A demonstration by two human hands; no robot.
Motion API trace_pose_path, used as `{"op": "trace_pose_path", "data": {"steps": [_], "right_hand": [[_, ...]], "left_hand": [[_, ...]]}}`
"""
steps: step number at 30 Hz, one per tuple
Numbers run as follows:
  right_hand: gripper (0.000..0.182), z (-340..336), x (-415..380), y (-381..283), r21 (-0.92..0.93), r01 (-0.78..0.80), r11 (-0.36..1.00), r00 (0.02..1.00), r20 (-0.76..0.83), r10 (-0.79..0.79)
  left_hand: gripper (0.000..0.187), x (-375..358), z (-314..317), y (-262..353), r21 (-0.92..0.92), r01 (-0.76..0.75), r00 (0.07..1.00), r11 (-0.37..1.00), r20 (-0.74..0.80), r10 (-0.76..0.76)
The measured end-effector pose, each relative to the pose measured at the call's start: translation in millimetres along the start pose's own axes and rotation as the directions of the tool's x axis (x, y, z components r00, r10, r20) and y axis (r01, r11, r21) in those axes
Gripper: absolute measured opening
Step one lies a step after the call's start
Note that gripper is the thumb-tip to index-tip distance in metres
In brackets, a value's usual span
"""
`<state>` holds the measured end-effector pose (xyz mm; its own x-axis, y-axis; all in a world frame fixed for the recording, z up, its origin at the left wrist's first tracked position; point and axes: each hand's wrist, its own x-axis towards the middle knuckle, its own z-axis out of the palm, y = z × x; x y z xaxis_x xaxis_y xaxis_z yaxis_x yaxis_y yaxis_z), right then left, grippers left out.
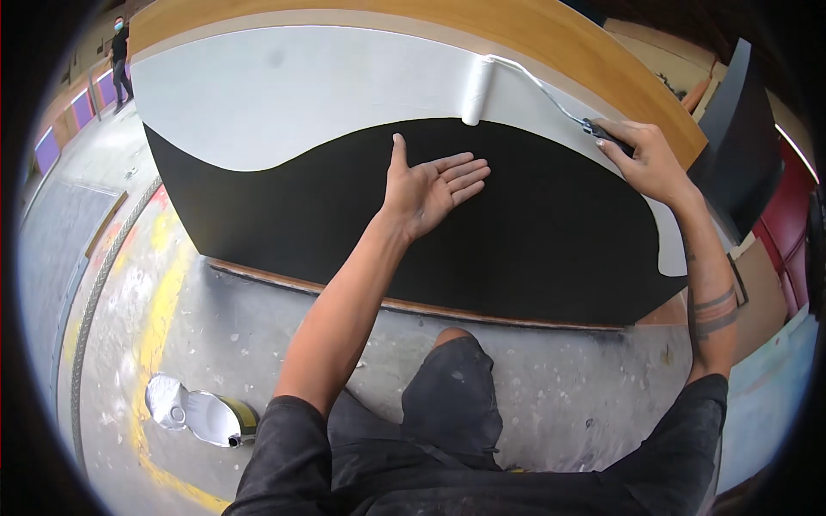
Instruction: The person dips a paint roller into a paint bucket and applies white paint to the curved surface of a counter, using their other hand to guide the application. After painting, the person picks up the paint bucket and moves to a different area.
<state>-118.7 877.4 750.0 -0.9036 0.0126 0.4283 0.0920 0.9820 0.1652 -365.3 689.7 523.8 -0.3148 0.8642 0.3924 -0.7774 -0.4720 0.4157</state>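
My right hand (644,159) is wrapped round the black handle of a small paint roller (478,90). The roller's white sleeve lies against the white upper band of a large panel (551,215), just above the wavy line where white meets black. In front of the black part, my left hand (430,187) is held out with palm up, thumb raised and fingers stretched, holding nothing. Along its top the panel has a wood-coloured edge (361,15).
An opened paint can (225,420) with white inside stands on the stained concrete floor at lower left, its lid (167,402) bent back. A thick cable (103,271) runs along the left. A person (120,64) is far off at upper left. Boards lean at right.
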Motion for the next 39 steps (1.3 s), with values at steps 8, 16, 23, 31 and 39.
{"op": "trace_pose_path", "data": {"steps": [8, 16, 23, 31, 39], "right_hand": [[0.036, -6, -22, 2, 0.010, -0.096, 0.995, 0.995, -0.033, 0.096], [0.036, -16, -43, 12, -0.011, -0.138, 0.990, 0.990, -0.025, 0.138], [0.035, -18, -62, 26, -0.013, -0.158, 0.987, 0.987, -0.038, 0.157], [0.036, -26, -90, 40, -0.029, -0.224, 0.974, 0.974, -0.040, 0.223], [0.035, -37, -123, 64, -0.040, -0.293, 0.955, 0.956, -0.037, 0.292]], "left_hand": [[0.126, 12, 7, -12, 0.012, 0.028, 1.000, 1.000, 0.005, -0.028], [0.125, 23, 13, -25, 0.039, 0.053, 0.999, 0.998, 0.001, -0.053], [0.125, 33, 19, -36, 0.051, 0.074, 0.997, 0.996, 0.008, -0.074], [0.126, 42, 28, -53, 0.051, 0.116, 0.992, 0.992, 0.034, -0.118], [0.125, 51, 32, -75, 0.056, 0.171, 0.985, 0.984, 0.022, -0.172]]}}
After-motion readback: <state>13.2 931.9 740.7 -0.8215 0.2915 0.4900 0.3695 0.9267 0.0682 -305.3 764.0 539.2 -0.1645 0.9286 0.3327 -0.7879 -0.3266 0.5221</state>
